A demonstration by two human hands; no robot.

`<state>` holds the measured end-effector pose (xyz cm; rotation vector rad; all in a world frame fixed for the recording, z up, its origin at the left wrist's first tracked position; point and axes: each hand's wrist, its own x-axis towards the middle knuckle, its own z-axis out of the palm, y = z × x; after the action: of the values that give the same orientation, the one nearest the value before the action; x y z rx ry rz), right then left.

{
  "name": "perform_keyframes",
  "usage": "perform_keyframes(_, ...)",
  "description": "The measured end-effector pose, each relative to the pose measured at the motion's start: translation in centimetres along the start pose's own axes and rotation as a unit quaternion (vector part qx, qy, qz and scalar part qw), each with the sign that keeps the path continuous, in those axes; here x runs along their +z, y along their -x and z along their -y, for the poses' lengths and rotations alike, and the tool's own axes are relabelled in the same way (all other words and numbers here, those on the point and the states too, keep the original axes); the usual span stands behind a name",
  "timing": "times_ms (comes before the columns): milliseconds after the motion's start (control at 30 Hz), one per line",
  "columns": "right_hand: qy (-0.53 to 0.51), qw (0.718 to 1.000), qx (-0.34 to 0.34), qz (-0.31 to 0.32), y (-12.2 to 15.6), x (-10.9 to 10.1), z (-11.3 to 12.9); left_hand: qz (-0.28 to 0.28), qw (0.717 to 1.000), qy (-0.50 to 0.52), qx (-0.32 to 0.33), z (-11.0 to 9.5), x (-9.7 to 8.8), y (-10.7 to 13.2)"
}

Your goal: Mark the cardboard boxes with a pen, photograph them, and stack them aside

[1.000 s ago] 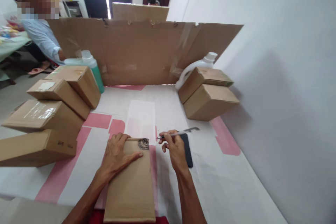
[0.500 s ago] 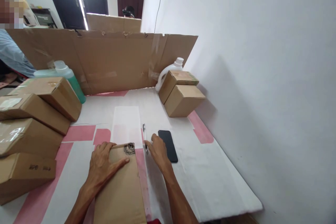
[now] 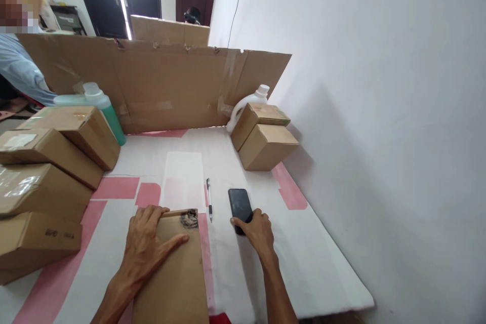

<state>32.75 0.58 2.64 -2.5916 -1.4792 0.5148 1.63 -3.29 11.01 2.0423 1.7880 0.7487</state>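
Note:
My left hand (image 3: 149, 243) lies flat, fingers spread, on the far end of a long cardboard box (image 3: 176, 283) in front of me; a black scribble (image 3: 189, 218) marks the box's far right corner. My right hand (image 3: 255, 232) rests on the near end of a black phone (image 3: 239, 201) lying on the white table, fingers curled over its edge. A pen (image 3: 208, 198) lies loose on the table between the box and the phone, touched by neither hand.
Several cardboard boxes (image 3: 45, 162) are stacked at the left, two more (image 3: 266, 139) at the back right. A green bottle (image 3: 99, 106) and a white jug (image 3: 246, 104) stand before a cardboard screen (image 3: 159, 86). A white wall runs along the right. Another person's sleeve (image 3: 18, 71) shows at far left.
My right hand has let go of the pen, which now lies on the table, and has moved right onto the phone. The left hand has stayed on the box.

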Motion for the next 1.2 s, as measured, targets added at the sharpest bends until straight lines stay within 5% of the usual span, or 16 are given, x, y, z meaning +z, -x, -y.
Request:
perform_keyframes(300,-0.031,0.996,-0.016,-0.087,2.2,1.0,1.6,-0.02,0.999,-0.021,0.033,-0.4,0.1,0.1)
perform_keyframes(633,-0.275,0.958,-0.06,0.048,2.7,-0.1,0.9,0.001,1.0,-0.012,0.008,0.5,0.6,-0.1)
perform_keyframes(700,-0.413,0.901,-0.057,0.123,4.8,-1.4,0.7,0.005,1.0,-0.013,0.001,0.6,0.5,-0.1)
perform_keyframes(833,-0.704,0.655,0.008,0.276,10.5,-4.2,1.5,0.013,1.0,-0.016,-0.004,0.5,0.6,-0.2)
perform_keyframes(967,-0.779,0.473,0.003,0.411,14.4,-5.2,4.7,0.021,1.0,-0.02,0.005,0.2,0.9,-0.3)
perform_keyframes(1033,-0.778,0.416,0.006,0.47,15.1,-4.8,6.5,0.022,0.999,-0.03,0.012,0.0,1.0,-0.3)
perform_keyframes(1200,-0.734,0.367,0.006,0.571,15.4,-2.5,8.6,0.022,0.997,-0.071,0.004,-0.1,1.1,-0.3)
